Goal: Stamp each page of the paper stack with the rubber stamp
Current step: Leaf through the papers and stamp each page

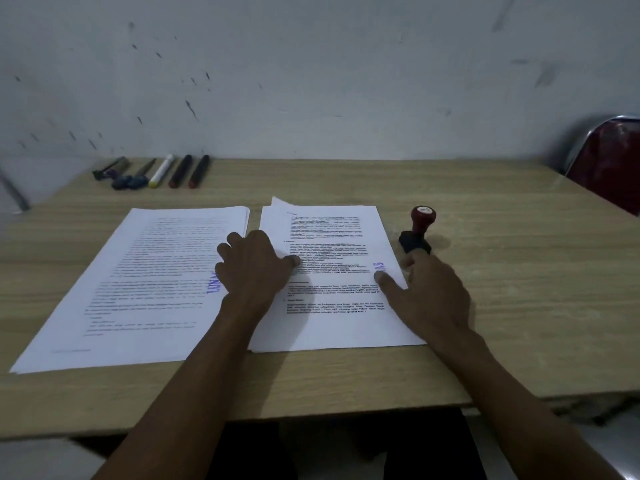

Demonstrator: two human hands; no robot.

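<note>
Two paper stacks lie side by side on the wooden table [502,306]. The right stack [329,323] shows printed text and a purple stamp mark near its right edge. The left stack [131,289] lies face down with text and a purple mark showing through. My left hand [254,263] rests flat across the gap between both stacks, fingers spread. My right hand [429,289] lies on the right edge of the right stack, thumb on the paper. The rubber stamp [417,233], red handle on a black base, stands upright just beyond my right fingertips, apart from them or barely touching.
Several markers and pens [162,173] lie in a row at the table's back left by the wall. A red chair with a metal frame [609,161] stands at the right rear corner. The table's front edge runs close to my body.
</note>
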